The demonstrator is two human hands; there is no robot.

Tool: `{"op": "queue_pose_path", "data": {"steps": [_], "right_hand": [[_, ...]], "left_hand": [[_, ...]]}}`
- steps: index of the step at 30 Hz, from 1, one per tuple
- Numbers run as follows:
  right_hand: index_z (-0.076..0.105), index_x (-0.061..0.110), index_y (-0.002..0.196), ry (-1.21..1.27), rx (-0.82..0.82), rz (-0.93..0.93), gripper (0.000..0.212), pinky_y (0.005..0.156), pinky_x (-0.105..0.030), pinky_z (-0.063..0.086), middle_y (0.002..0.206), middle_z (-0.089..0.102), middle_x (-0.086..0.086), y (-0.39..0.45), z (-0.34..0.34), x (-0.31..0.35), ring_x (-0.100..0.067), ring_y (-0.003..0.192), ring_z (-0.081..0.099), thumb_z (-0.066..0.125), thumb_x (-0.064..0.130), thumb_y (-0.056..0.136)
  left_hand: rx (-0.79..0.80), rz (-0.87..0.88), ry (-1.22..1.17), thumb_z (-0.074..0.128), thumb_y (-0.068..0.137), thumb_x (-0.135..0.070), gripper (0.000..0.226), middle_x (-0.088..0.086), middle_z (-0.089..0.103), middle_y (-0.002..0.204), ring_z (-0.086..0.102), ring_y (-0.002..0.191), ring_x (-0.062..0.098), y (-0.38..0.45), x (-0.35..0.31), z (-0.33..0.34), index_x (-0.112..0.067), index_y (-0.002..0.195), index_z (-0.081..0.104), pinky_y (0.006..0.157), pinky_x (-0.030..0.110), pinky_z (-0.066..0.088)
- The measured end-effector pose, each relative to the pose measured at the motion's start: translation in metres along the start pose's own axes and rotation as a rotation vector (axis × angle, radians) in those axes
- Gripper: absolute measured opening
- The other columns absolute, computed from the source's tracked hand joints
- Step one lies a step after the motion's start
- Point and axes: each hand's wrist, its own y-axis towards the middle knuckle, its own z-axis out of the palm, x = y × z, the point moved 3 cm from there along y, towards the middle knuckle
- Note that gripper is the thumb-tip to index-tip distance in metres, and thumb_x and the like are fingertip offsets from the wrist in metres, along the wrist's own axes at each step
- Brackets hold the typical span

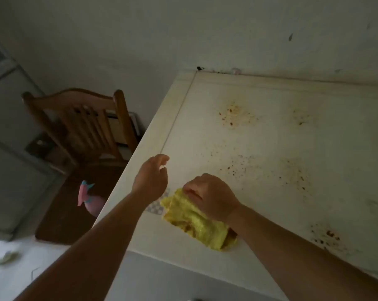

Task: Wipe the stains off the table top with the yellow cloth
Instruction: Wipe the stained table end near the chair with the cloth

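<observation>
Yellow cloth lies crumpled near the table top's front-left corner, the right hand pinching its upper edge. Left hand hovers just beside, fingers loosely curled. Brown stains dot the surface beyond.

No text, label, brand, number or sign can be read anywhere in the head view; the pink spray bottle on the chair seat left of the counter shows no legible lettering either.
</observation>
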Motion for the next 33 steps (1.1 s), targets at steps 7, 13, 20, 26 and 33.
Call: {"op": "queue_pose_path", "data": {"steps": [7, 13, 20, 26, 33], "right_hand": [[0.059, 0.037, 0.117, -0.184, 0.310, -0.150, 0.044, 0.107, -0.048, 0.025, 0.134, 0.050, 0.002, -0.024, 0.042, -0.031, -0.025, 0.125, 0.040, 0.036, 0.049, 0.080], [0.025, 0.045, 0.140, -0.349, 0.300, -0.263, 0.046, 0.105, -0.049, 0.002, 0.153, 0.025, 0.008, -0.021, 0.068, -0.038, -0.016, 0.142, 0.010, 0.019, 0.054, 0.095], [0.024, 0.046, 0.139, -0.292, 0.246, -0.177, 0.049, 0.111, -0.048, -0.017, 0.155, 0.006, 0.011, 0.030, 0.079, -0.037, -0.013, 0.140, -0.009, 0.020, 0.044, 0.090], [0.017, 0.042, 0.143, -0.409, 0.113, -0.121, 0.052, 0.103, -0.049, 0.006, 0.154, 0.021, 0.008, 0.072, 0.077, -0.058, -0.022, 0.142, 0.015, 0.014, 0.059, 0.094], [0.034, 0.044, 0.136, -0.432, 0.018, 0.061, 0.045, 0.099, -0.042, 0.019, 0.144, 0.041, 0.015, 0.124, 0.052, -0.097, -0.012, 0.133, 0.038, 0.012, 0.047, 0.097]], "left_hand": [[-0.063, -0.212, -0.184, 0.034, 0.094, -0.018, 0.032, 0.005, 0.066, 0.116, 0.057, 0.107, 0.024, -0.010, 0.058, 0.010, -0.018, 0.122, 0.049, 0.087, 0.032, 0.041], [-0.201, -0.167, -0.265, 0.031, 0.091, -0.025, 0.030, 0.000, 0.065, 0.097, 0.061, 0.092, 0.025, 0.000, 0.063, 0.012, -0.020, 0.112, 0.053, 0.083, 0.042, 0.051], [-0.284, -0.150, -0.279, 0.033, 0.092, -0.028, 0.028, 0.007, 0.066, 0.106, 0.060, 0.096, 0.022, 0.021, 0.059, 0.020, -0.018, 0.109, 0.053, 0.085, 0.040, 0.049], [-0.273, -0.026, -0.194, 0.035, 0.092, -0.029, 0.027, 0.000, 0.063, 0.111, 0.057, 0.105, 0.020, 0.053, 0.053, 0.032, -0.020, 0.110, 0.053, 0.088, 0.033, 0.045], [-0.206, 0.048, -0.014, 0.029, 0.088, -0.029, 0.047, 0.004, 0.051, 0.137, 0.047, 0.123, 0.024, 0.115, 0.039, 0.044, -0.020, 0.134, 0.038, 0.105, 0.036, 0.033]]}}
